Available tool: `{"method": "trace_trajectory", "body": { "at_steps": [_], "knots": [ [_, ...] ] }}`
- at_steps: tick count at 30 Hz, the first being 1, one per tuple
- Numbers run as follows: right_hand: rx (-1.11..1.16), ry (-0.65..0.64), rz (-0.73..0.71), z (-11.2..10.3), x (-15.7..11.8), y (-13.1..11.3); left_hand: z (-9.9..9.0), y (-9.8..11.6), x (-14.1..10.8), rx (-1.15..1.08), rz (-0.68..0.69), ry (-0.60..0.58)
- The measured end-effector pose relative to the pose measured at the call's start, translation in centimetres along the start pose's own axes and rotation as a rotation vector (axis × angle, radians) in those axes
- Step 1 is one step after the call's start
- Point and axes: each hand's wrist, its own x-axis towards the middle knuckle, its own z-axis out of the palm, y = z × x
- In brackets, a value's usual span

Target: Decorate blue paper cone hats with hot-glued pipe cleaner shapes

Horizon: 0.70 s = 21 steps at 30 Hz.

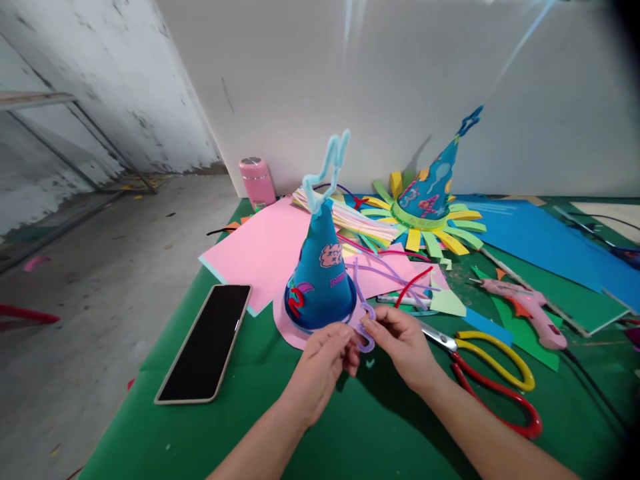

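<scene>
A light purple pipe cleaner (369, 345), bent into curves, is between my two hands in front of a blue paper cone hat (320, 267). My right hand (400, 337) pinches it from the right with thumb and forefinger. My left hand (325, 357) has its fingers closed at the pipe cleaner's left side; its fingertips are partly hidden. The hat stands upright on a pink paper disc (281, 327). A light blue pipe cleaner (329, 163) rises from its tip, and a red pipe cleaner shape (296, 300) is on its side.
A phone (205, 343) lies at left. Scissors (493, 373) and a pink glue gun (525, 307) lie right of my right hand. Behind are a second cone hat (433, 187) with a yellow-green fringe, a pink bottle (257, 181), pink paper (265, 240) and blue sheets (550, 243).
</scene>
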Motion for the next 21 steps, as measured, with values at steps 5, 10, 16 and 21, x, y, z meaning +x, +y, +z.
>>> {"method": "trace_trajectory", "body": {
  "at_steps": [5,10,16,21],
  "knots": [
    [-0.03,0.035,-0.027,0.12,0.08,0.06,0.19,-0.35,0.03,0.154,-0.005,-0.012],
    [0.013,-0.002,-0.007,0.14,0.0,0.35,0.01,-0.66,0.29,0.249,-0.027,0.03],
    [0.005,-0.065,0.013,0.3,-0.02,0.37,0.3,-0.63,0.24,0.313,0.008,0.116],
    [-0.047,-0.019,0.027,0.38,0.07,0.6,0.85,-0.69,0.2,0.351,0.044,0.22]
  ]
}}
